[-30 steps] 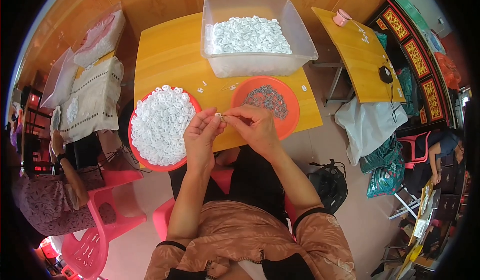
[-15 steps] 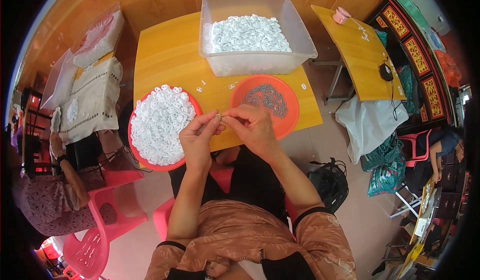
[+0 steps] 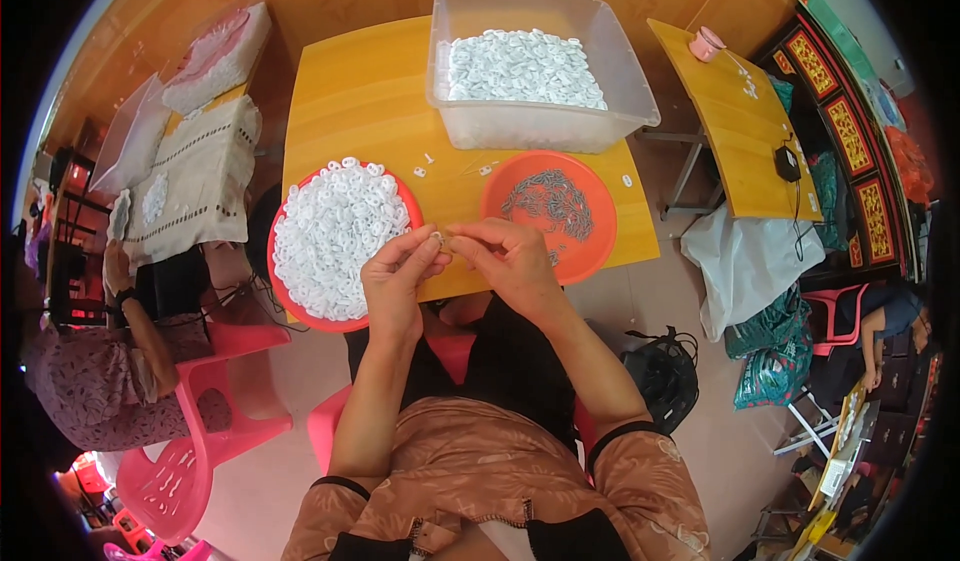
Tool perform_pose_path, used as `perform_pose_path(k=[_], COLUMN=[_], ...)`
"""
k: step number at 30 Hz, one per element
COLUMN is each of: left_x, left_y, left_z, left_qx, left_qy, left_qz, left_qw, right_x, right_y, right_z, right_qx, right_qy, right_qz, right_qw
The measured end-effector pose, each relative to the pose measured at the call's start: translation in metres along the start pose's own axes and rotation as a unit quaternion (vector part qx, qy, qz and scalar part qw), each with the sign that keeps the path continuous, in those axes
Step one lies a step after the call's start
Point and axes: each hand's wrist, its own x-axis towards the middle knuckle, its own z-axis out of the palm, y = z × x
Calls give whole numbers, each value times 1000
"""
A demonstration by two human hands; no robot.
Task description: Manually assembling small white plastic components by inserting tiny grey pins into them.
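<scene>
My left hand (image 3: 393,286) and my right hand (image 3: 520,269) meet fingertip to fingertip above the near edge of the yellow table. Pinched in my left fingers is a small white plastic piece (image 3: 437,236), mostly covered by the fingertips. My right thumb and forefinger press together right beside it; whatever they grip is too small to make out. Left of my hands, a red round tray (image 3: 275,273) is heaped with white plastic pieces (image 3: 340,241). Beyond my right hand stands an orange-red basin (image 3: 597,216) with many thin grey metal pins (image 3: 550,201).
A clear plastic tub (image 3: 540,126) of white pieces stands at the table's far side. Some loose pieces (image 3: 420,172) lie between tray and basin. To the left, another person (image 3: 100,391) sits by a pink chair (image 3: 205,431). A black bag (image 3: 662,376) rests on the floor at right.
The table and its containers sit slightly farther right in the picture, as the view has turned a little. My hands keep nearly the same pose, fingertips still together.
</scene>
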Motion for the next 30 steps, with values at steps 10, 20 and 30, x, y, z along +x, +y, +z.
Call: perform_pose_path(k=[10,20,30], left_x=[-8,-28,-25], left_y=[-3,-10,-6], left_z=[-10,-41,-49], left_qx=[12,14,-25], left_qy=[-8,25,29], left_qz=[25,18,-12], left_qw=[1000,999,999], right_x=[-1,-16,-11], right_y=[1,5,11], right_z=[11,37,44], right_qx=[2,20,64], right_qy=[-28,-77,-99], right_qz=[-8,15,77], right_qw=[1000,997,990])
